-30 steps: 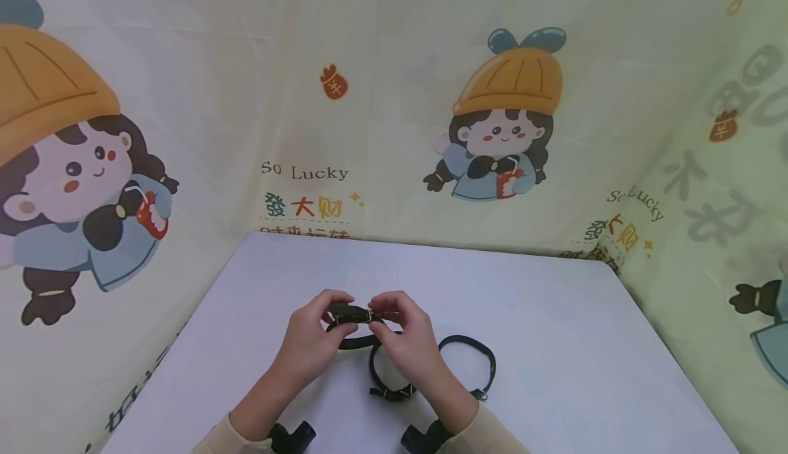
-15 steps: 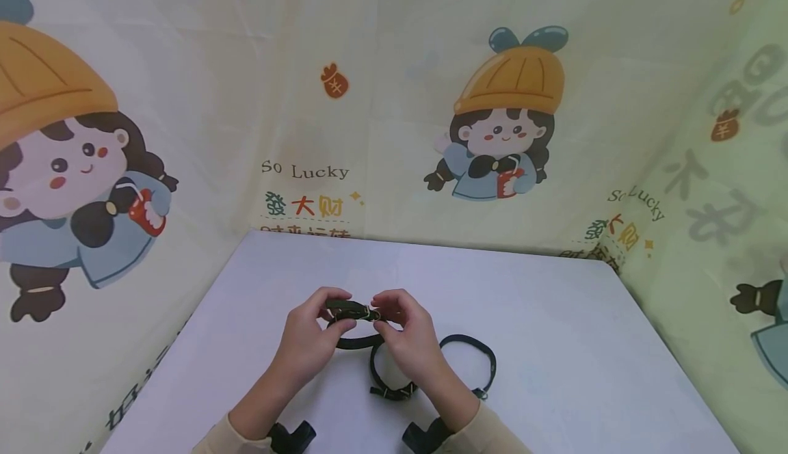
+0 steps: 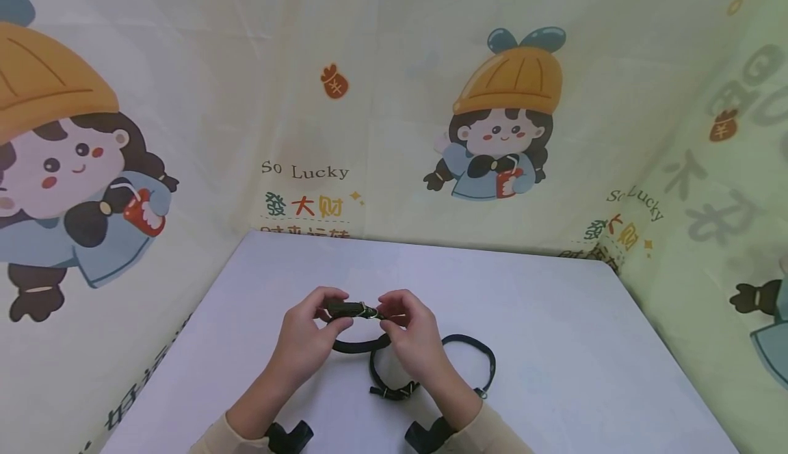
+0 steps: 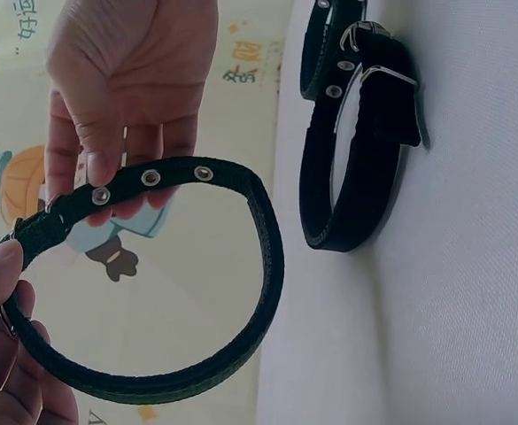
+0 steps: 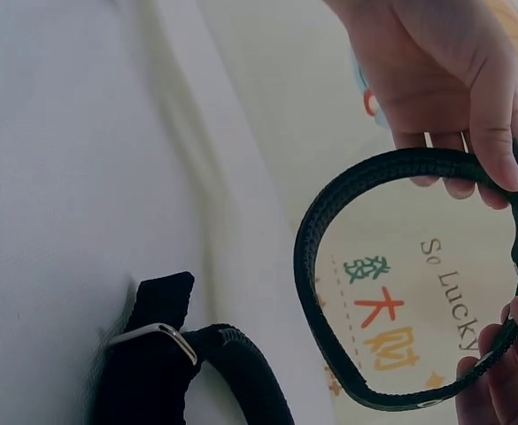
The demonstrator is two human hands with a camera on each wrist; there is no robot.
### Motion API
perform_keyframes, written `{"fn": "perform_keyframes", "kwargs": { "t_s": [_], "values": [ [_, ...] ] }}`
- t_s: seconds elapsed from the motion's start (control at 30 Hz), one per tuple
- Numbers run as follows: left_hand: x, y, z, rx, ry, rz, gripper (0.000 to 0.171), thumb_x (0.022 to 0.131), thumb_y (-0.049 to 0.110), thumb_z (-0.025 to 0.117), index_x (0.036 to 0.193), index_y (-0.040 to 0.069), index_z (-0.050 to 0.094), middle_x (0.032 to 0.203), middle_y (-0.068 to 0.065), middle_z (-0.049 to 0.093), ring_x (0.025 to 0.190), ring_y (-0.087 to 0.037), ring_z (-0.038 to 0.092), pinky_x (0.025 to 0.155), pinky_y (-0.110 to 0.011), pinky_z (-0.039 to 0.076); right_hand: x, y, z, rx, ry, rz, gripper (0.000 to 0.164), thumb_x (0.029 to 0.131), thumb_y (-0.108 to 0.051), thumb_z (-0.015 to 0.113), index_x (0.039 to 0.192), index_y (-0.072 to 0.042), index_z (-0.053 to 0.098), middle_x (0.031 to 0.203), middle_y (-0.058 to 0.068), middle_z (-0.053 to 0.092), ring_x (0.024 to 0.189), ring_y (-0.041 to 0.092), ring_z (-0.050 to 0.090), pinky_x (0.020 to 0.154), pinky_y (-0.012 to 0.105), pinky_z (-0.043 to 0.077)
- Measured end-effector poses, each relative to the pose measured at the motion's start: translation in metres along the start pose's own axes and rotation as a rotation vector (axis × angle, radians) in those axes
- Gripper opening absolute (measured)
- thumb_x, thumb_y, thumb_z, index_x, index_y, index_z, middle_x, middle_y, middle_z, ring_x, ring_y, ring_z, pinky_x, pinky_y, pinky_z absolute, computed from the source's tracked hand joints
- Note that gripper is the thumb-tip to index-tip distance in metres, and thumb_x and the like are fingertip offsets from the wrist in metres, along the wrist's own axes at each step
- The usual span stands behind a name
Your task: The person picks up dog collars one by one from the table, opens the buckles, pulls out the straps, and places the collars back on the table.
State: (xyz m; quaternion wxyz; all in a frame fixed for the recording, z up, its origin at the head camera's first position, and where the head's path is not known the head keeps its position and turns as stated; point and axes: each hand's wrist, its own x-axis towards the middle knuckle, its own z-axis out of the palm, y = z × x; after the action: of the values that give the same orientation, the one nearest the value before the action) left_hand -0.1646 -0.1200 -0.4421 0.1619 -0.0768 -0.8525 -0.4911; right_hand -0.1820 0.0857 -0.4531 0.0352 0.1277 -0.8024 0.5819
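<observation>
Both hands hold a black buckled collar (image 3: 363,348) above the table. My left hand (image 3: 306,338) pinches it close to the metal buckle (image 3: 367,311), and in the left wrist view these left fingers (image 4: 2,274) appear at the lower left. Further along the band, my right hand (image 3: 415,341) pinches the strap with thumb and fingers. Metal eyelets (image 4: 151,178) line that stretch in the left wrist view. The collar forms a round loop hanging below the hands. Part of the buckle lies behind fingers.
On the white table (image 3: 554,344) lie more black collars: a buckled one (image 3: 394,394) below the right hand and another (image 3: 492,358) to its right, partly hidden by the right forearm. A patterned curtain (image 3: 406,167) surrounds the table.
My right hand has shifted slightly to the right and my left slightly to the left. The buckle section between them shows straighter, and the held loop hangs a little wider. The collars on the table stay put.
</observation>
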Motion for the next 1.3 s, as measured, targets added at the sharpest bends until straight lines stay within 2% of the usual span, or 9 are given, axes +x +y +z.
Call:
{"fn": "perform_keyframes", "kwargs": {
  "t_s": [0.17,0.5,0.77,0.93,1.1,1.3],
  "values": [
    [0.0002,-0.0023,-0.0016,-0.008,0.003,-0.002,0.043,0.087,0.003,0.088,0.122,0.022,0.073,0.099,0.006,0.075,0.093,-0.017,0.064,0.074,-0.025,0.057,0.0008,0.0014,-0.0013,-0.008,0.014,0.001,0.038,0.098,0.006,0.071,0.122,-0.023,0.069,0.113,-0.001,0.074,0.109,0.018,0.071,0.098,0.032,0.061],
    [0.0003,-0.0024,-0.0041,-0.006,-0.003,0.001,0.039,0.09,0.003,0.085,0.122,0.023,0.076,0.102,0.01,0.075,0.096,-0.013,0.064,0.083,-0.027,0.056,0.0024,0.0037,-0.0044,-0.015,0.032,0.014,0.037,0.098,0.008,0.07,0.12,-0.021,0.069,0.113,0.0,0.074,0.109,0.018,0.071,0.097,0.031,0.06],
    [-0.0025,0.004,-0.0064,-0.03,-0.008,-0.08,0.037,0.094,0.005,0.082,0.126,0.021,0.075,0.105,0.0,0.07,0.1,-0.02,0.063,0.079,-0.027,0.058,0.0017,0.0049,-0.006,0.003,0.039,0.006,0.037,0.097,0.009,0.069,0.12,-0.02,0.07,0.112,0.001,0.074,0.108,0.018,0.07,0.094,0.027,0.059],
    [-0.0034,0.0041,-0.0069,-0.048,-0.017,-0.124,0.035,0.096,0.005,0.08,0.127,0.022,0.075,0.109,0.001,0.07,0.103,-0.022,0.064,0.082,-0.027,0.059,0.0016,0.0075,-0.0067,0.005,0.042,0.013,0.036,0.097,0.008,0.07,0.12,-0.02,0.07,0.112,0.001,0.074,0.108,0.019,0.071,0.097,0.036,0.06],
    [-0.0036,0.0023,-0.0059,-0.061,-0.022,-0.097,0.032,0.096,0.004,0.08,0.121,0.024,0.076,0.112,0.008,0.072,0.104,-0.018,0.066,0.089,-0.027,0.058,0.0016,0.0079,-0.0067,-0.011,0.015,0.005,0.032,0.097,0.001,0.074,0.12,-0.021,0.071,0.112,0.0,0.075,0.108,0.019,0.071,0.099,0.045,0.059],
    [-0.0038,0.002,-0.003,-0.062,-0.017,-0.018,0.036,0.094,0.0,0.08,0.117,0.028,0.077,0.109,0.013,0.071,0.101,-0.011,0.066,0.092,-0.028,0.055,0.0001,0.0018,-0.0052,-0.035,0.006,-0.032,0.021,0.098,-0.011,0.078,0.118,-0.019,0.076,0.111,-0.004,0.075,0.107,0.016,0.07,0.098,0.04,0.059]
  ]
}}
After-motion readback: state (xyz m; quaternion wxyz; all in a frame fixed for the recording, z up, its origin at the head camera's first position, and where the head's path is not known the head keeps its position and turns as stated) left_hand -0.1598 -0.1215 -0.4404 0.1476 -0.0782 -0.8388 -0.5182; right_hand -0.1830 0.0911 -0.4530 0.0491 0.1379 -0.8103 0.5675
